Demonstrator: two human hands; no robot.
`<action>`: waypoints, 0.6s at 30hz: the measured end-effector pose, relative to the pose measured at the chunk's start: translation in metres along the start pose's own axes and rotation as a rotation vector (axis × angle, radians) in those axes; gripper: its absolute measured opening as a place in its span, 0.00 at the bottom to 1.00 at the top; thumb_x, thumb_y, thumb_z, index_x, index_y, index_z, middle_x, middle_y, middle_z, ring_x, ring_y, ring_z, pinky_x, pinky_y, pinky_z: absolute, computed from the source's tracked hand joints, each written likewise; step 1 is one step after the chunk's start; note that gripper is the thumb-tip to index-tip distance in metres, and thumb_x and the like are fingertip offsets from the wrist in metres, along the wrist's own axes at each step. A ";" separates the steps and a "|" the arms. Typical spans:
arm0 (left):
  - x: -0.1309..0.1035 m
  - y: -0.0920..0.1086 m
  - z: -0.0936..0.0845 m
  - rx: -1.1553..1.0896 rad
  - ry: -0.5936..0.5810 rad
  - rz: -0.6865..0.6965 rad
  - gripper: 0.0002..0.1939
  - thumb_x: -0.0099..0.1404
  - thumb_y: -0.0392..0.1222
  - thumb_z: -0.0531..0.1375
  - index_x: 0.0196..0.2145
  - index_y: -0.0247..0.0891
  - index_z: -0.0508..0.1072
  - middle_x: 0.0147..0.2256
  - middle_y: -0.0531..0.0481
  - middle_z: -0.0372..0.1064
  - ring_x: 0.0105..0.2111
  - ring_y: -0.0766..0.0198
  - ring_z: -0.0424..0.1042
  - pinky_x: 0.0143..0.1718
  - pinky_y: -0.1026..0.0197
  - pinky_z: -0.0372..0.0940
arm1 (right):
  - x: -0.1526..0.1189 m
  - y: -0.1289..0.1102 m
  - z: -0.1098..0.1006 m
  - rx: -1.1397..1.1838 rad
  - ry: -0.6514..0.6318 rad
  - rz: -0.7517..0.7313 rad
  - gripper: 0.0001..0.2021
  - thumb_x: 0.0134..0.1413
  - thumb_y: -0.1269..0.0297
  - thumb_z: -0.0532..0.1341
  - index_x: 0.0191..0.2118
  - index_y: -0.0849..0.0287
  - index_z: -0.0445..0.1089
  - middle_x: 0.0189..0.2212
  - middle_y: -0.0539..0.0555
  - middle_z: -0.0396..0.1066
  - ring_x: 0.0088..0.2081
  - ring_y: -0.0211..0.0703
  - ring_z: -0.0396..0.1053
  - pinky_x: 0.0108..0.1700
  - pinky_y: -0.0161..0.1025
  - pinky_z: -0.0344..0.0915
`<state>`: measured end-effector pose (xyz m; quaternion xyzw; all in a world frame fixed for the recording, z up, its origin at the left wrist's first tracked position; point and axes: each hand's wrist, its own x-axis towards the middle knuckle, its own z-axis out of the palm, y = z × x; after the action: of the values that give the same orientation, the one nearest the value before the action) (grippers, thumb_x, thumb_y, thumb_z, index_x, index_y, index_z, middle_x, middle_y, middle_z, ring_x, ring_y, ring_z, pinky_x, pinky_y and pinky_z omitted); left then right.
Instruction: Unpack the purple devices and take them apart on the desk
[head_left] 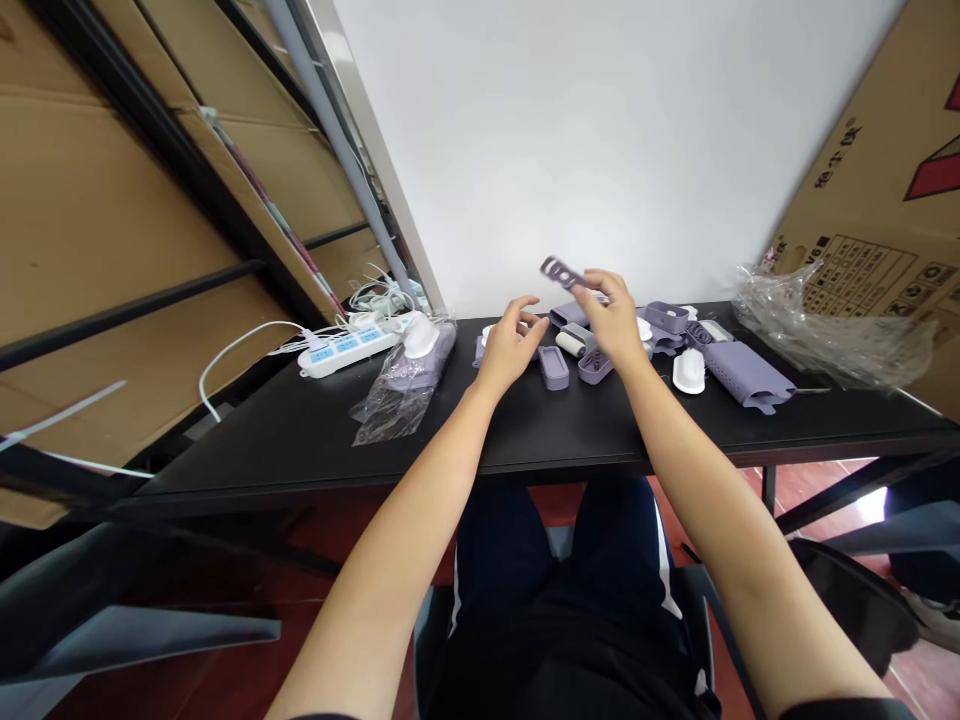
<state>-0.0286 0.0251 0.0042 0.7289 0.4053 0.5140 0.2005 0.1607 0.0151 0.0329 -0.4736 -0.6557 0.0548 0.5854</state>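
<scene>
My right hand (pixel 611 318) pinches one end of a flat purple plastic strip with round cutouts (pixel 561 271) and holds it up above the table. Beside it, my left hand (pixel 512 345) is raised with its fingers parted and nothing in them. Below the hands sit a shallow purple plastic tray (pixel 554 368) and a second purple tray (pixel 595 367), partly covered by my right hand. A white roller-like piece (pixel 570 345) lies between them. Farther right are a white oval cap (pixel 688 371), a purple perforated sleeve (pixel 748 375) and a purple box-like part (pixel 666 316).
A black table (pixel 420 455) stands against a white wall. On its left are a power strip (pixel 352 347) with cables and a plastic bag (pixel 409 385) around a purple-and-white item. Crumpled clear plastic (pixel 832 325) lies at the right by a cardboard box (pixel 877 210).
</scene>
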 end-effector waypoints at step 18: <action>-0.003 0.001 -0.001 0.258 -0.144 0.151 0.12 0.75 0.45 0.57 0.45 0.43 0.81 0.44 0.46 0.81 0.43 0.54 0.74 0.46 0.54 0.66 | 0.008 0.028 -0.040 -0.538 -0.020 0.428 0.13 0.64 0.59 0.60 0.45 0.56 0.80 0.55 0.65 0.74 0.60 0.65 0.68 0.63 0.61 0.61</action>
<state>-0.0297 0.0217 0.0034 0.8118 0.3967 0.4179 0.0945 0.2101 0.0172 0.0334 -0.7371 -0.5384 0.0063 0.4083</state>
